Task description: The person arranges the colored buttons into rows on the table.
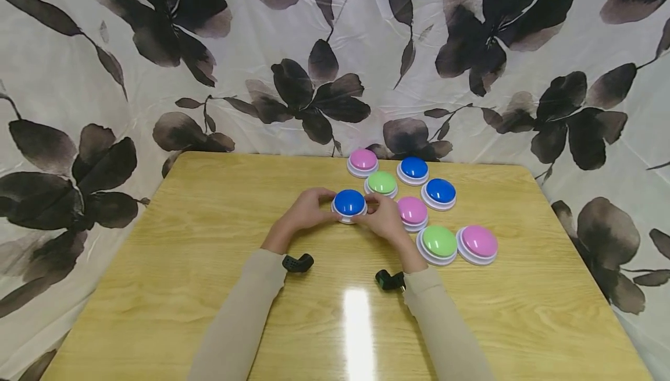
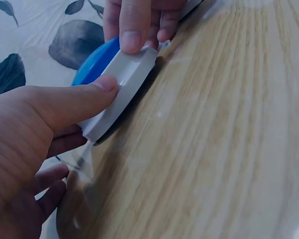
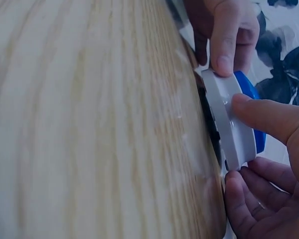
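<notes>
A blue dome push button (image 1: 349, 202) on a white round base lies between both hands near the middle of the table. My left hand (image 1: 309, 211) grips the base from the left, its thumb along the near side. From the right, my right hand (image 1: 384, 217) pinches the same base between thumb and fingers. Both wrist views show the two thumbs on the white base (image 2: 122, 82). A dark strip shows under the base (image 3: 212, 124); whether it touches the table I cannot tell. Just beyond my right hand are a green button (image 1: 382, 182) and a pink button (image 1: 412, 211).
More buttons stand to the right and back: a pink one (image 1: 363, 159), two blue ones (image 1: 414, 167), a green one (image 1: 439, 241) and another pink one (image 1: 479, 241). They share the wooden table (image 1: 209, 241). A flowered cloth (image 1: 235, 38) hangs behind it.
</notes>
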Demonstrator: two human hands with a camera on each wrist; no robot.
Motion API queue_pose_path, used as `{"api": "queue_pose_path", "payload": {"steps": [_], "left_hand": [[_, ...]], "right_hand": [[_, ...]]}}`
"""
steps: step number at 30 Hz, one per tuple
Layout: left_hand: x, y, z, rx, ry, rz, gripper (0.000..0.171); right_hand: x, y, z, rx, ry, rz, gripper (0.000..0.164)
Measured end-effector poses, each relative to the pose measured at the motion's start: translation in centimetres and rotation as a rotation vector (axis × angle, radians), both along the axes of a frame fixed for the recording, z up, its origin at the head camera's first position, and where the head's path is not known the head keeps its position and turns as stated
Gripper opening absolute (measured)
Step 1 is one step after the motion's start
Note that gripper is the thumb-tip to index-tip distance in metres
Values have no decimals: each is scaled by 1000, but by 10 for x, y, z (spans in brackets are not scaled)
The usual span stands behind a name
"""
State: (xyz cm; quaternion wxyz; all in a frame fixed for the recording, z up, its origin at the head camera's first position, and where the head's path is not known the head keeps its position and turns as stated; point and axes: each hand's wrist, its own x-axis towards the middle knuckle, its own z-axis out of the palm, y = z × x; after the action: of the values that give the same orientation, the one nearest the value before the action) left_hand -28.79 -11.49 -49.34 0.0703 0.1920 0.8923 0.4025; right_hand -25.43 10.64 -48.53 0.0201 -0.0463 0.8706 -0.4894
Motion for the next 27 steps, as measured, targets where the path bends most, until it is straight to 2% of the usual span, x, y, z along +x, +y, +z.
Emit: {"api": "queue_pose_path", "payload": {"steps": [8,20,27], "left_hand": [[-3,10,4,-10,7,2,63],[-2,9,-6,0,35,11,63],[-1,11,-8,4,52,22,61]], "right_hand": [[-1,8,2,-17,-10,3,62],[-2,7,-2,17,1,-1,61],[-1,8,-3,6,4,-5,62]]}}
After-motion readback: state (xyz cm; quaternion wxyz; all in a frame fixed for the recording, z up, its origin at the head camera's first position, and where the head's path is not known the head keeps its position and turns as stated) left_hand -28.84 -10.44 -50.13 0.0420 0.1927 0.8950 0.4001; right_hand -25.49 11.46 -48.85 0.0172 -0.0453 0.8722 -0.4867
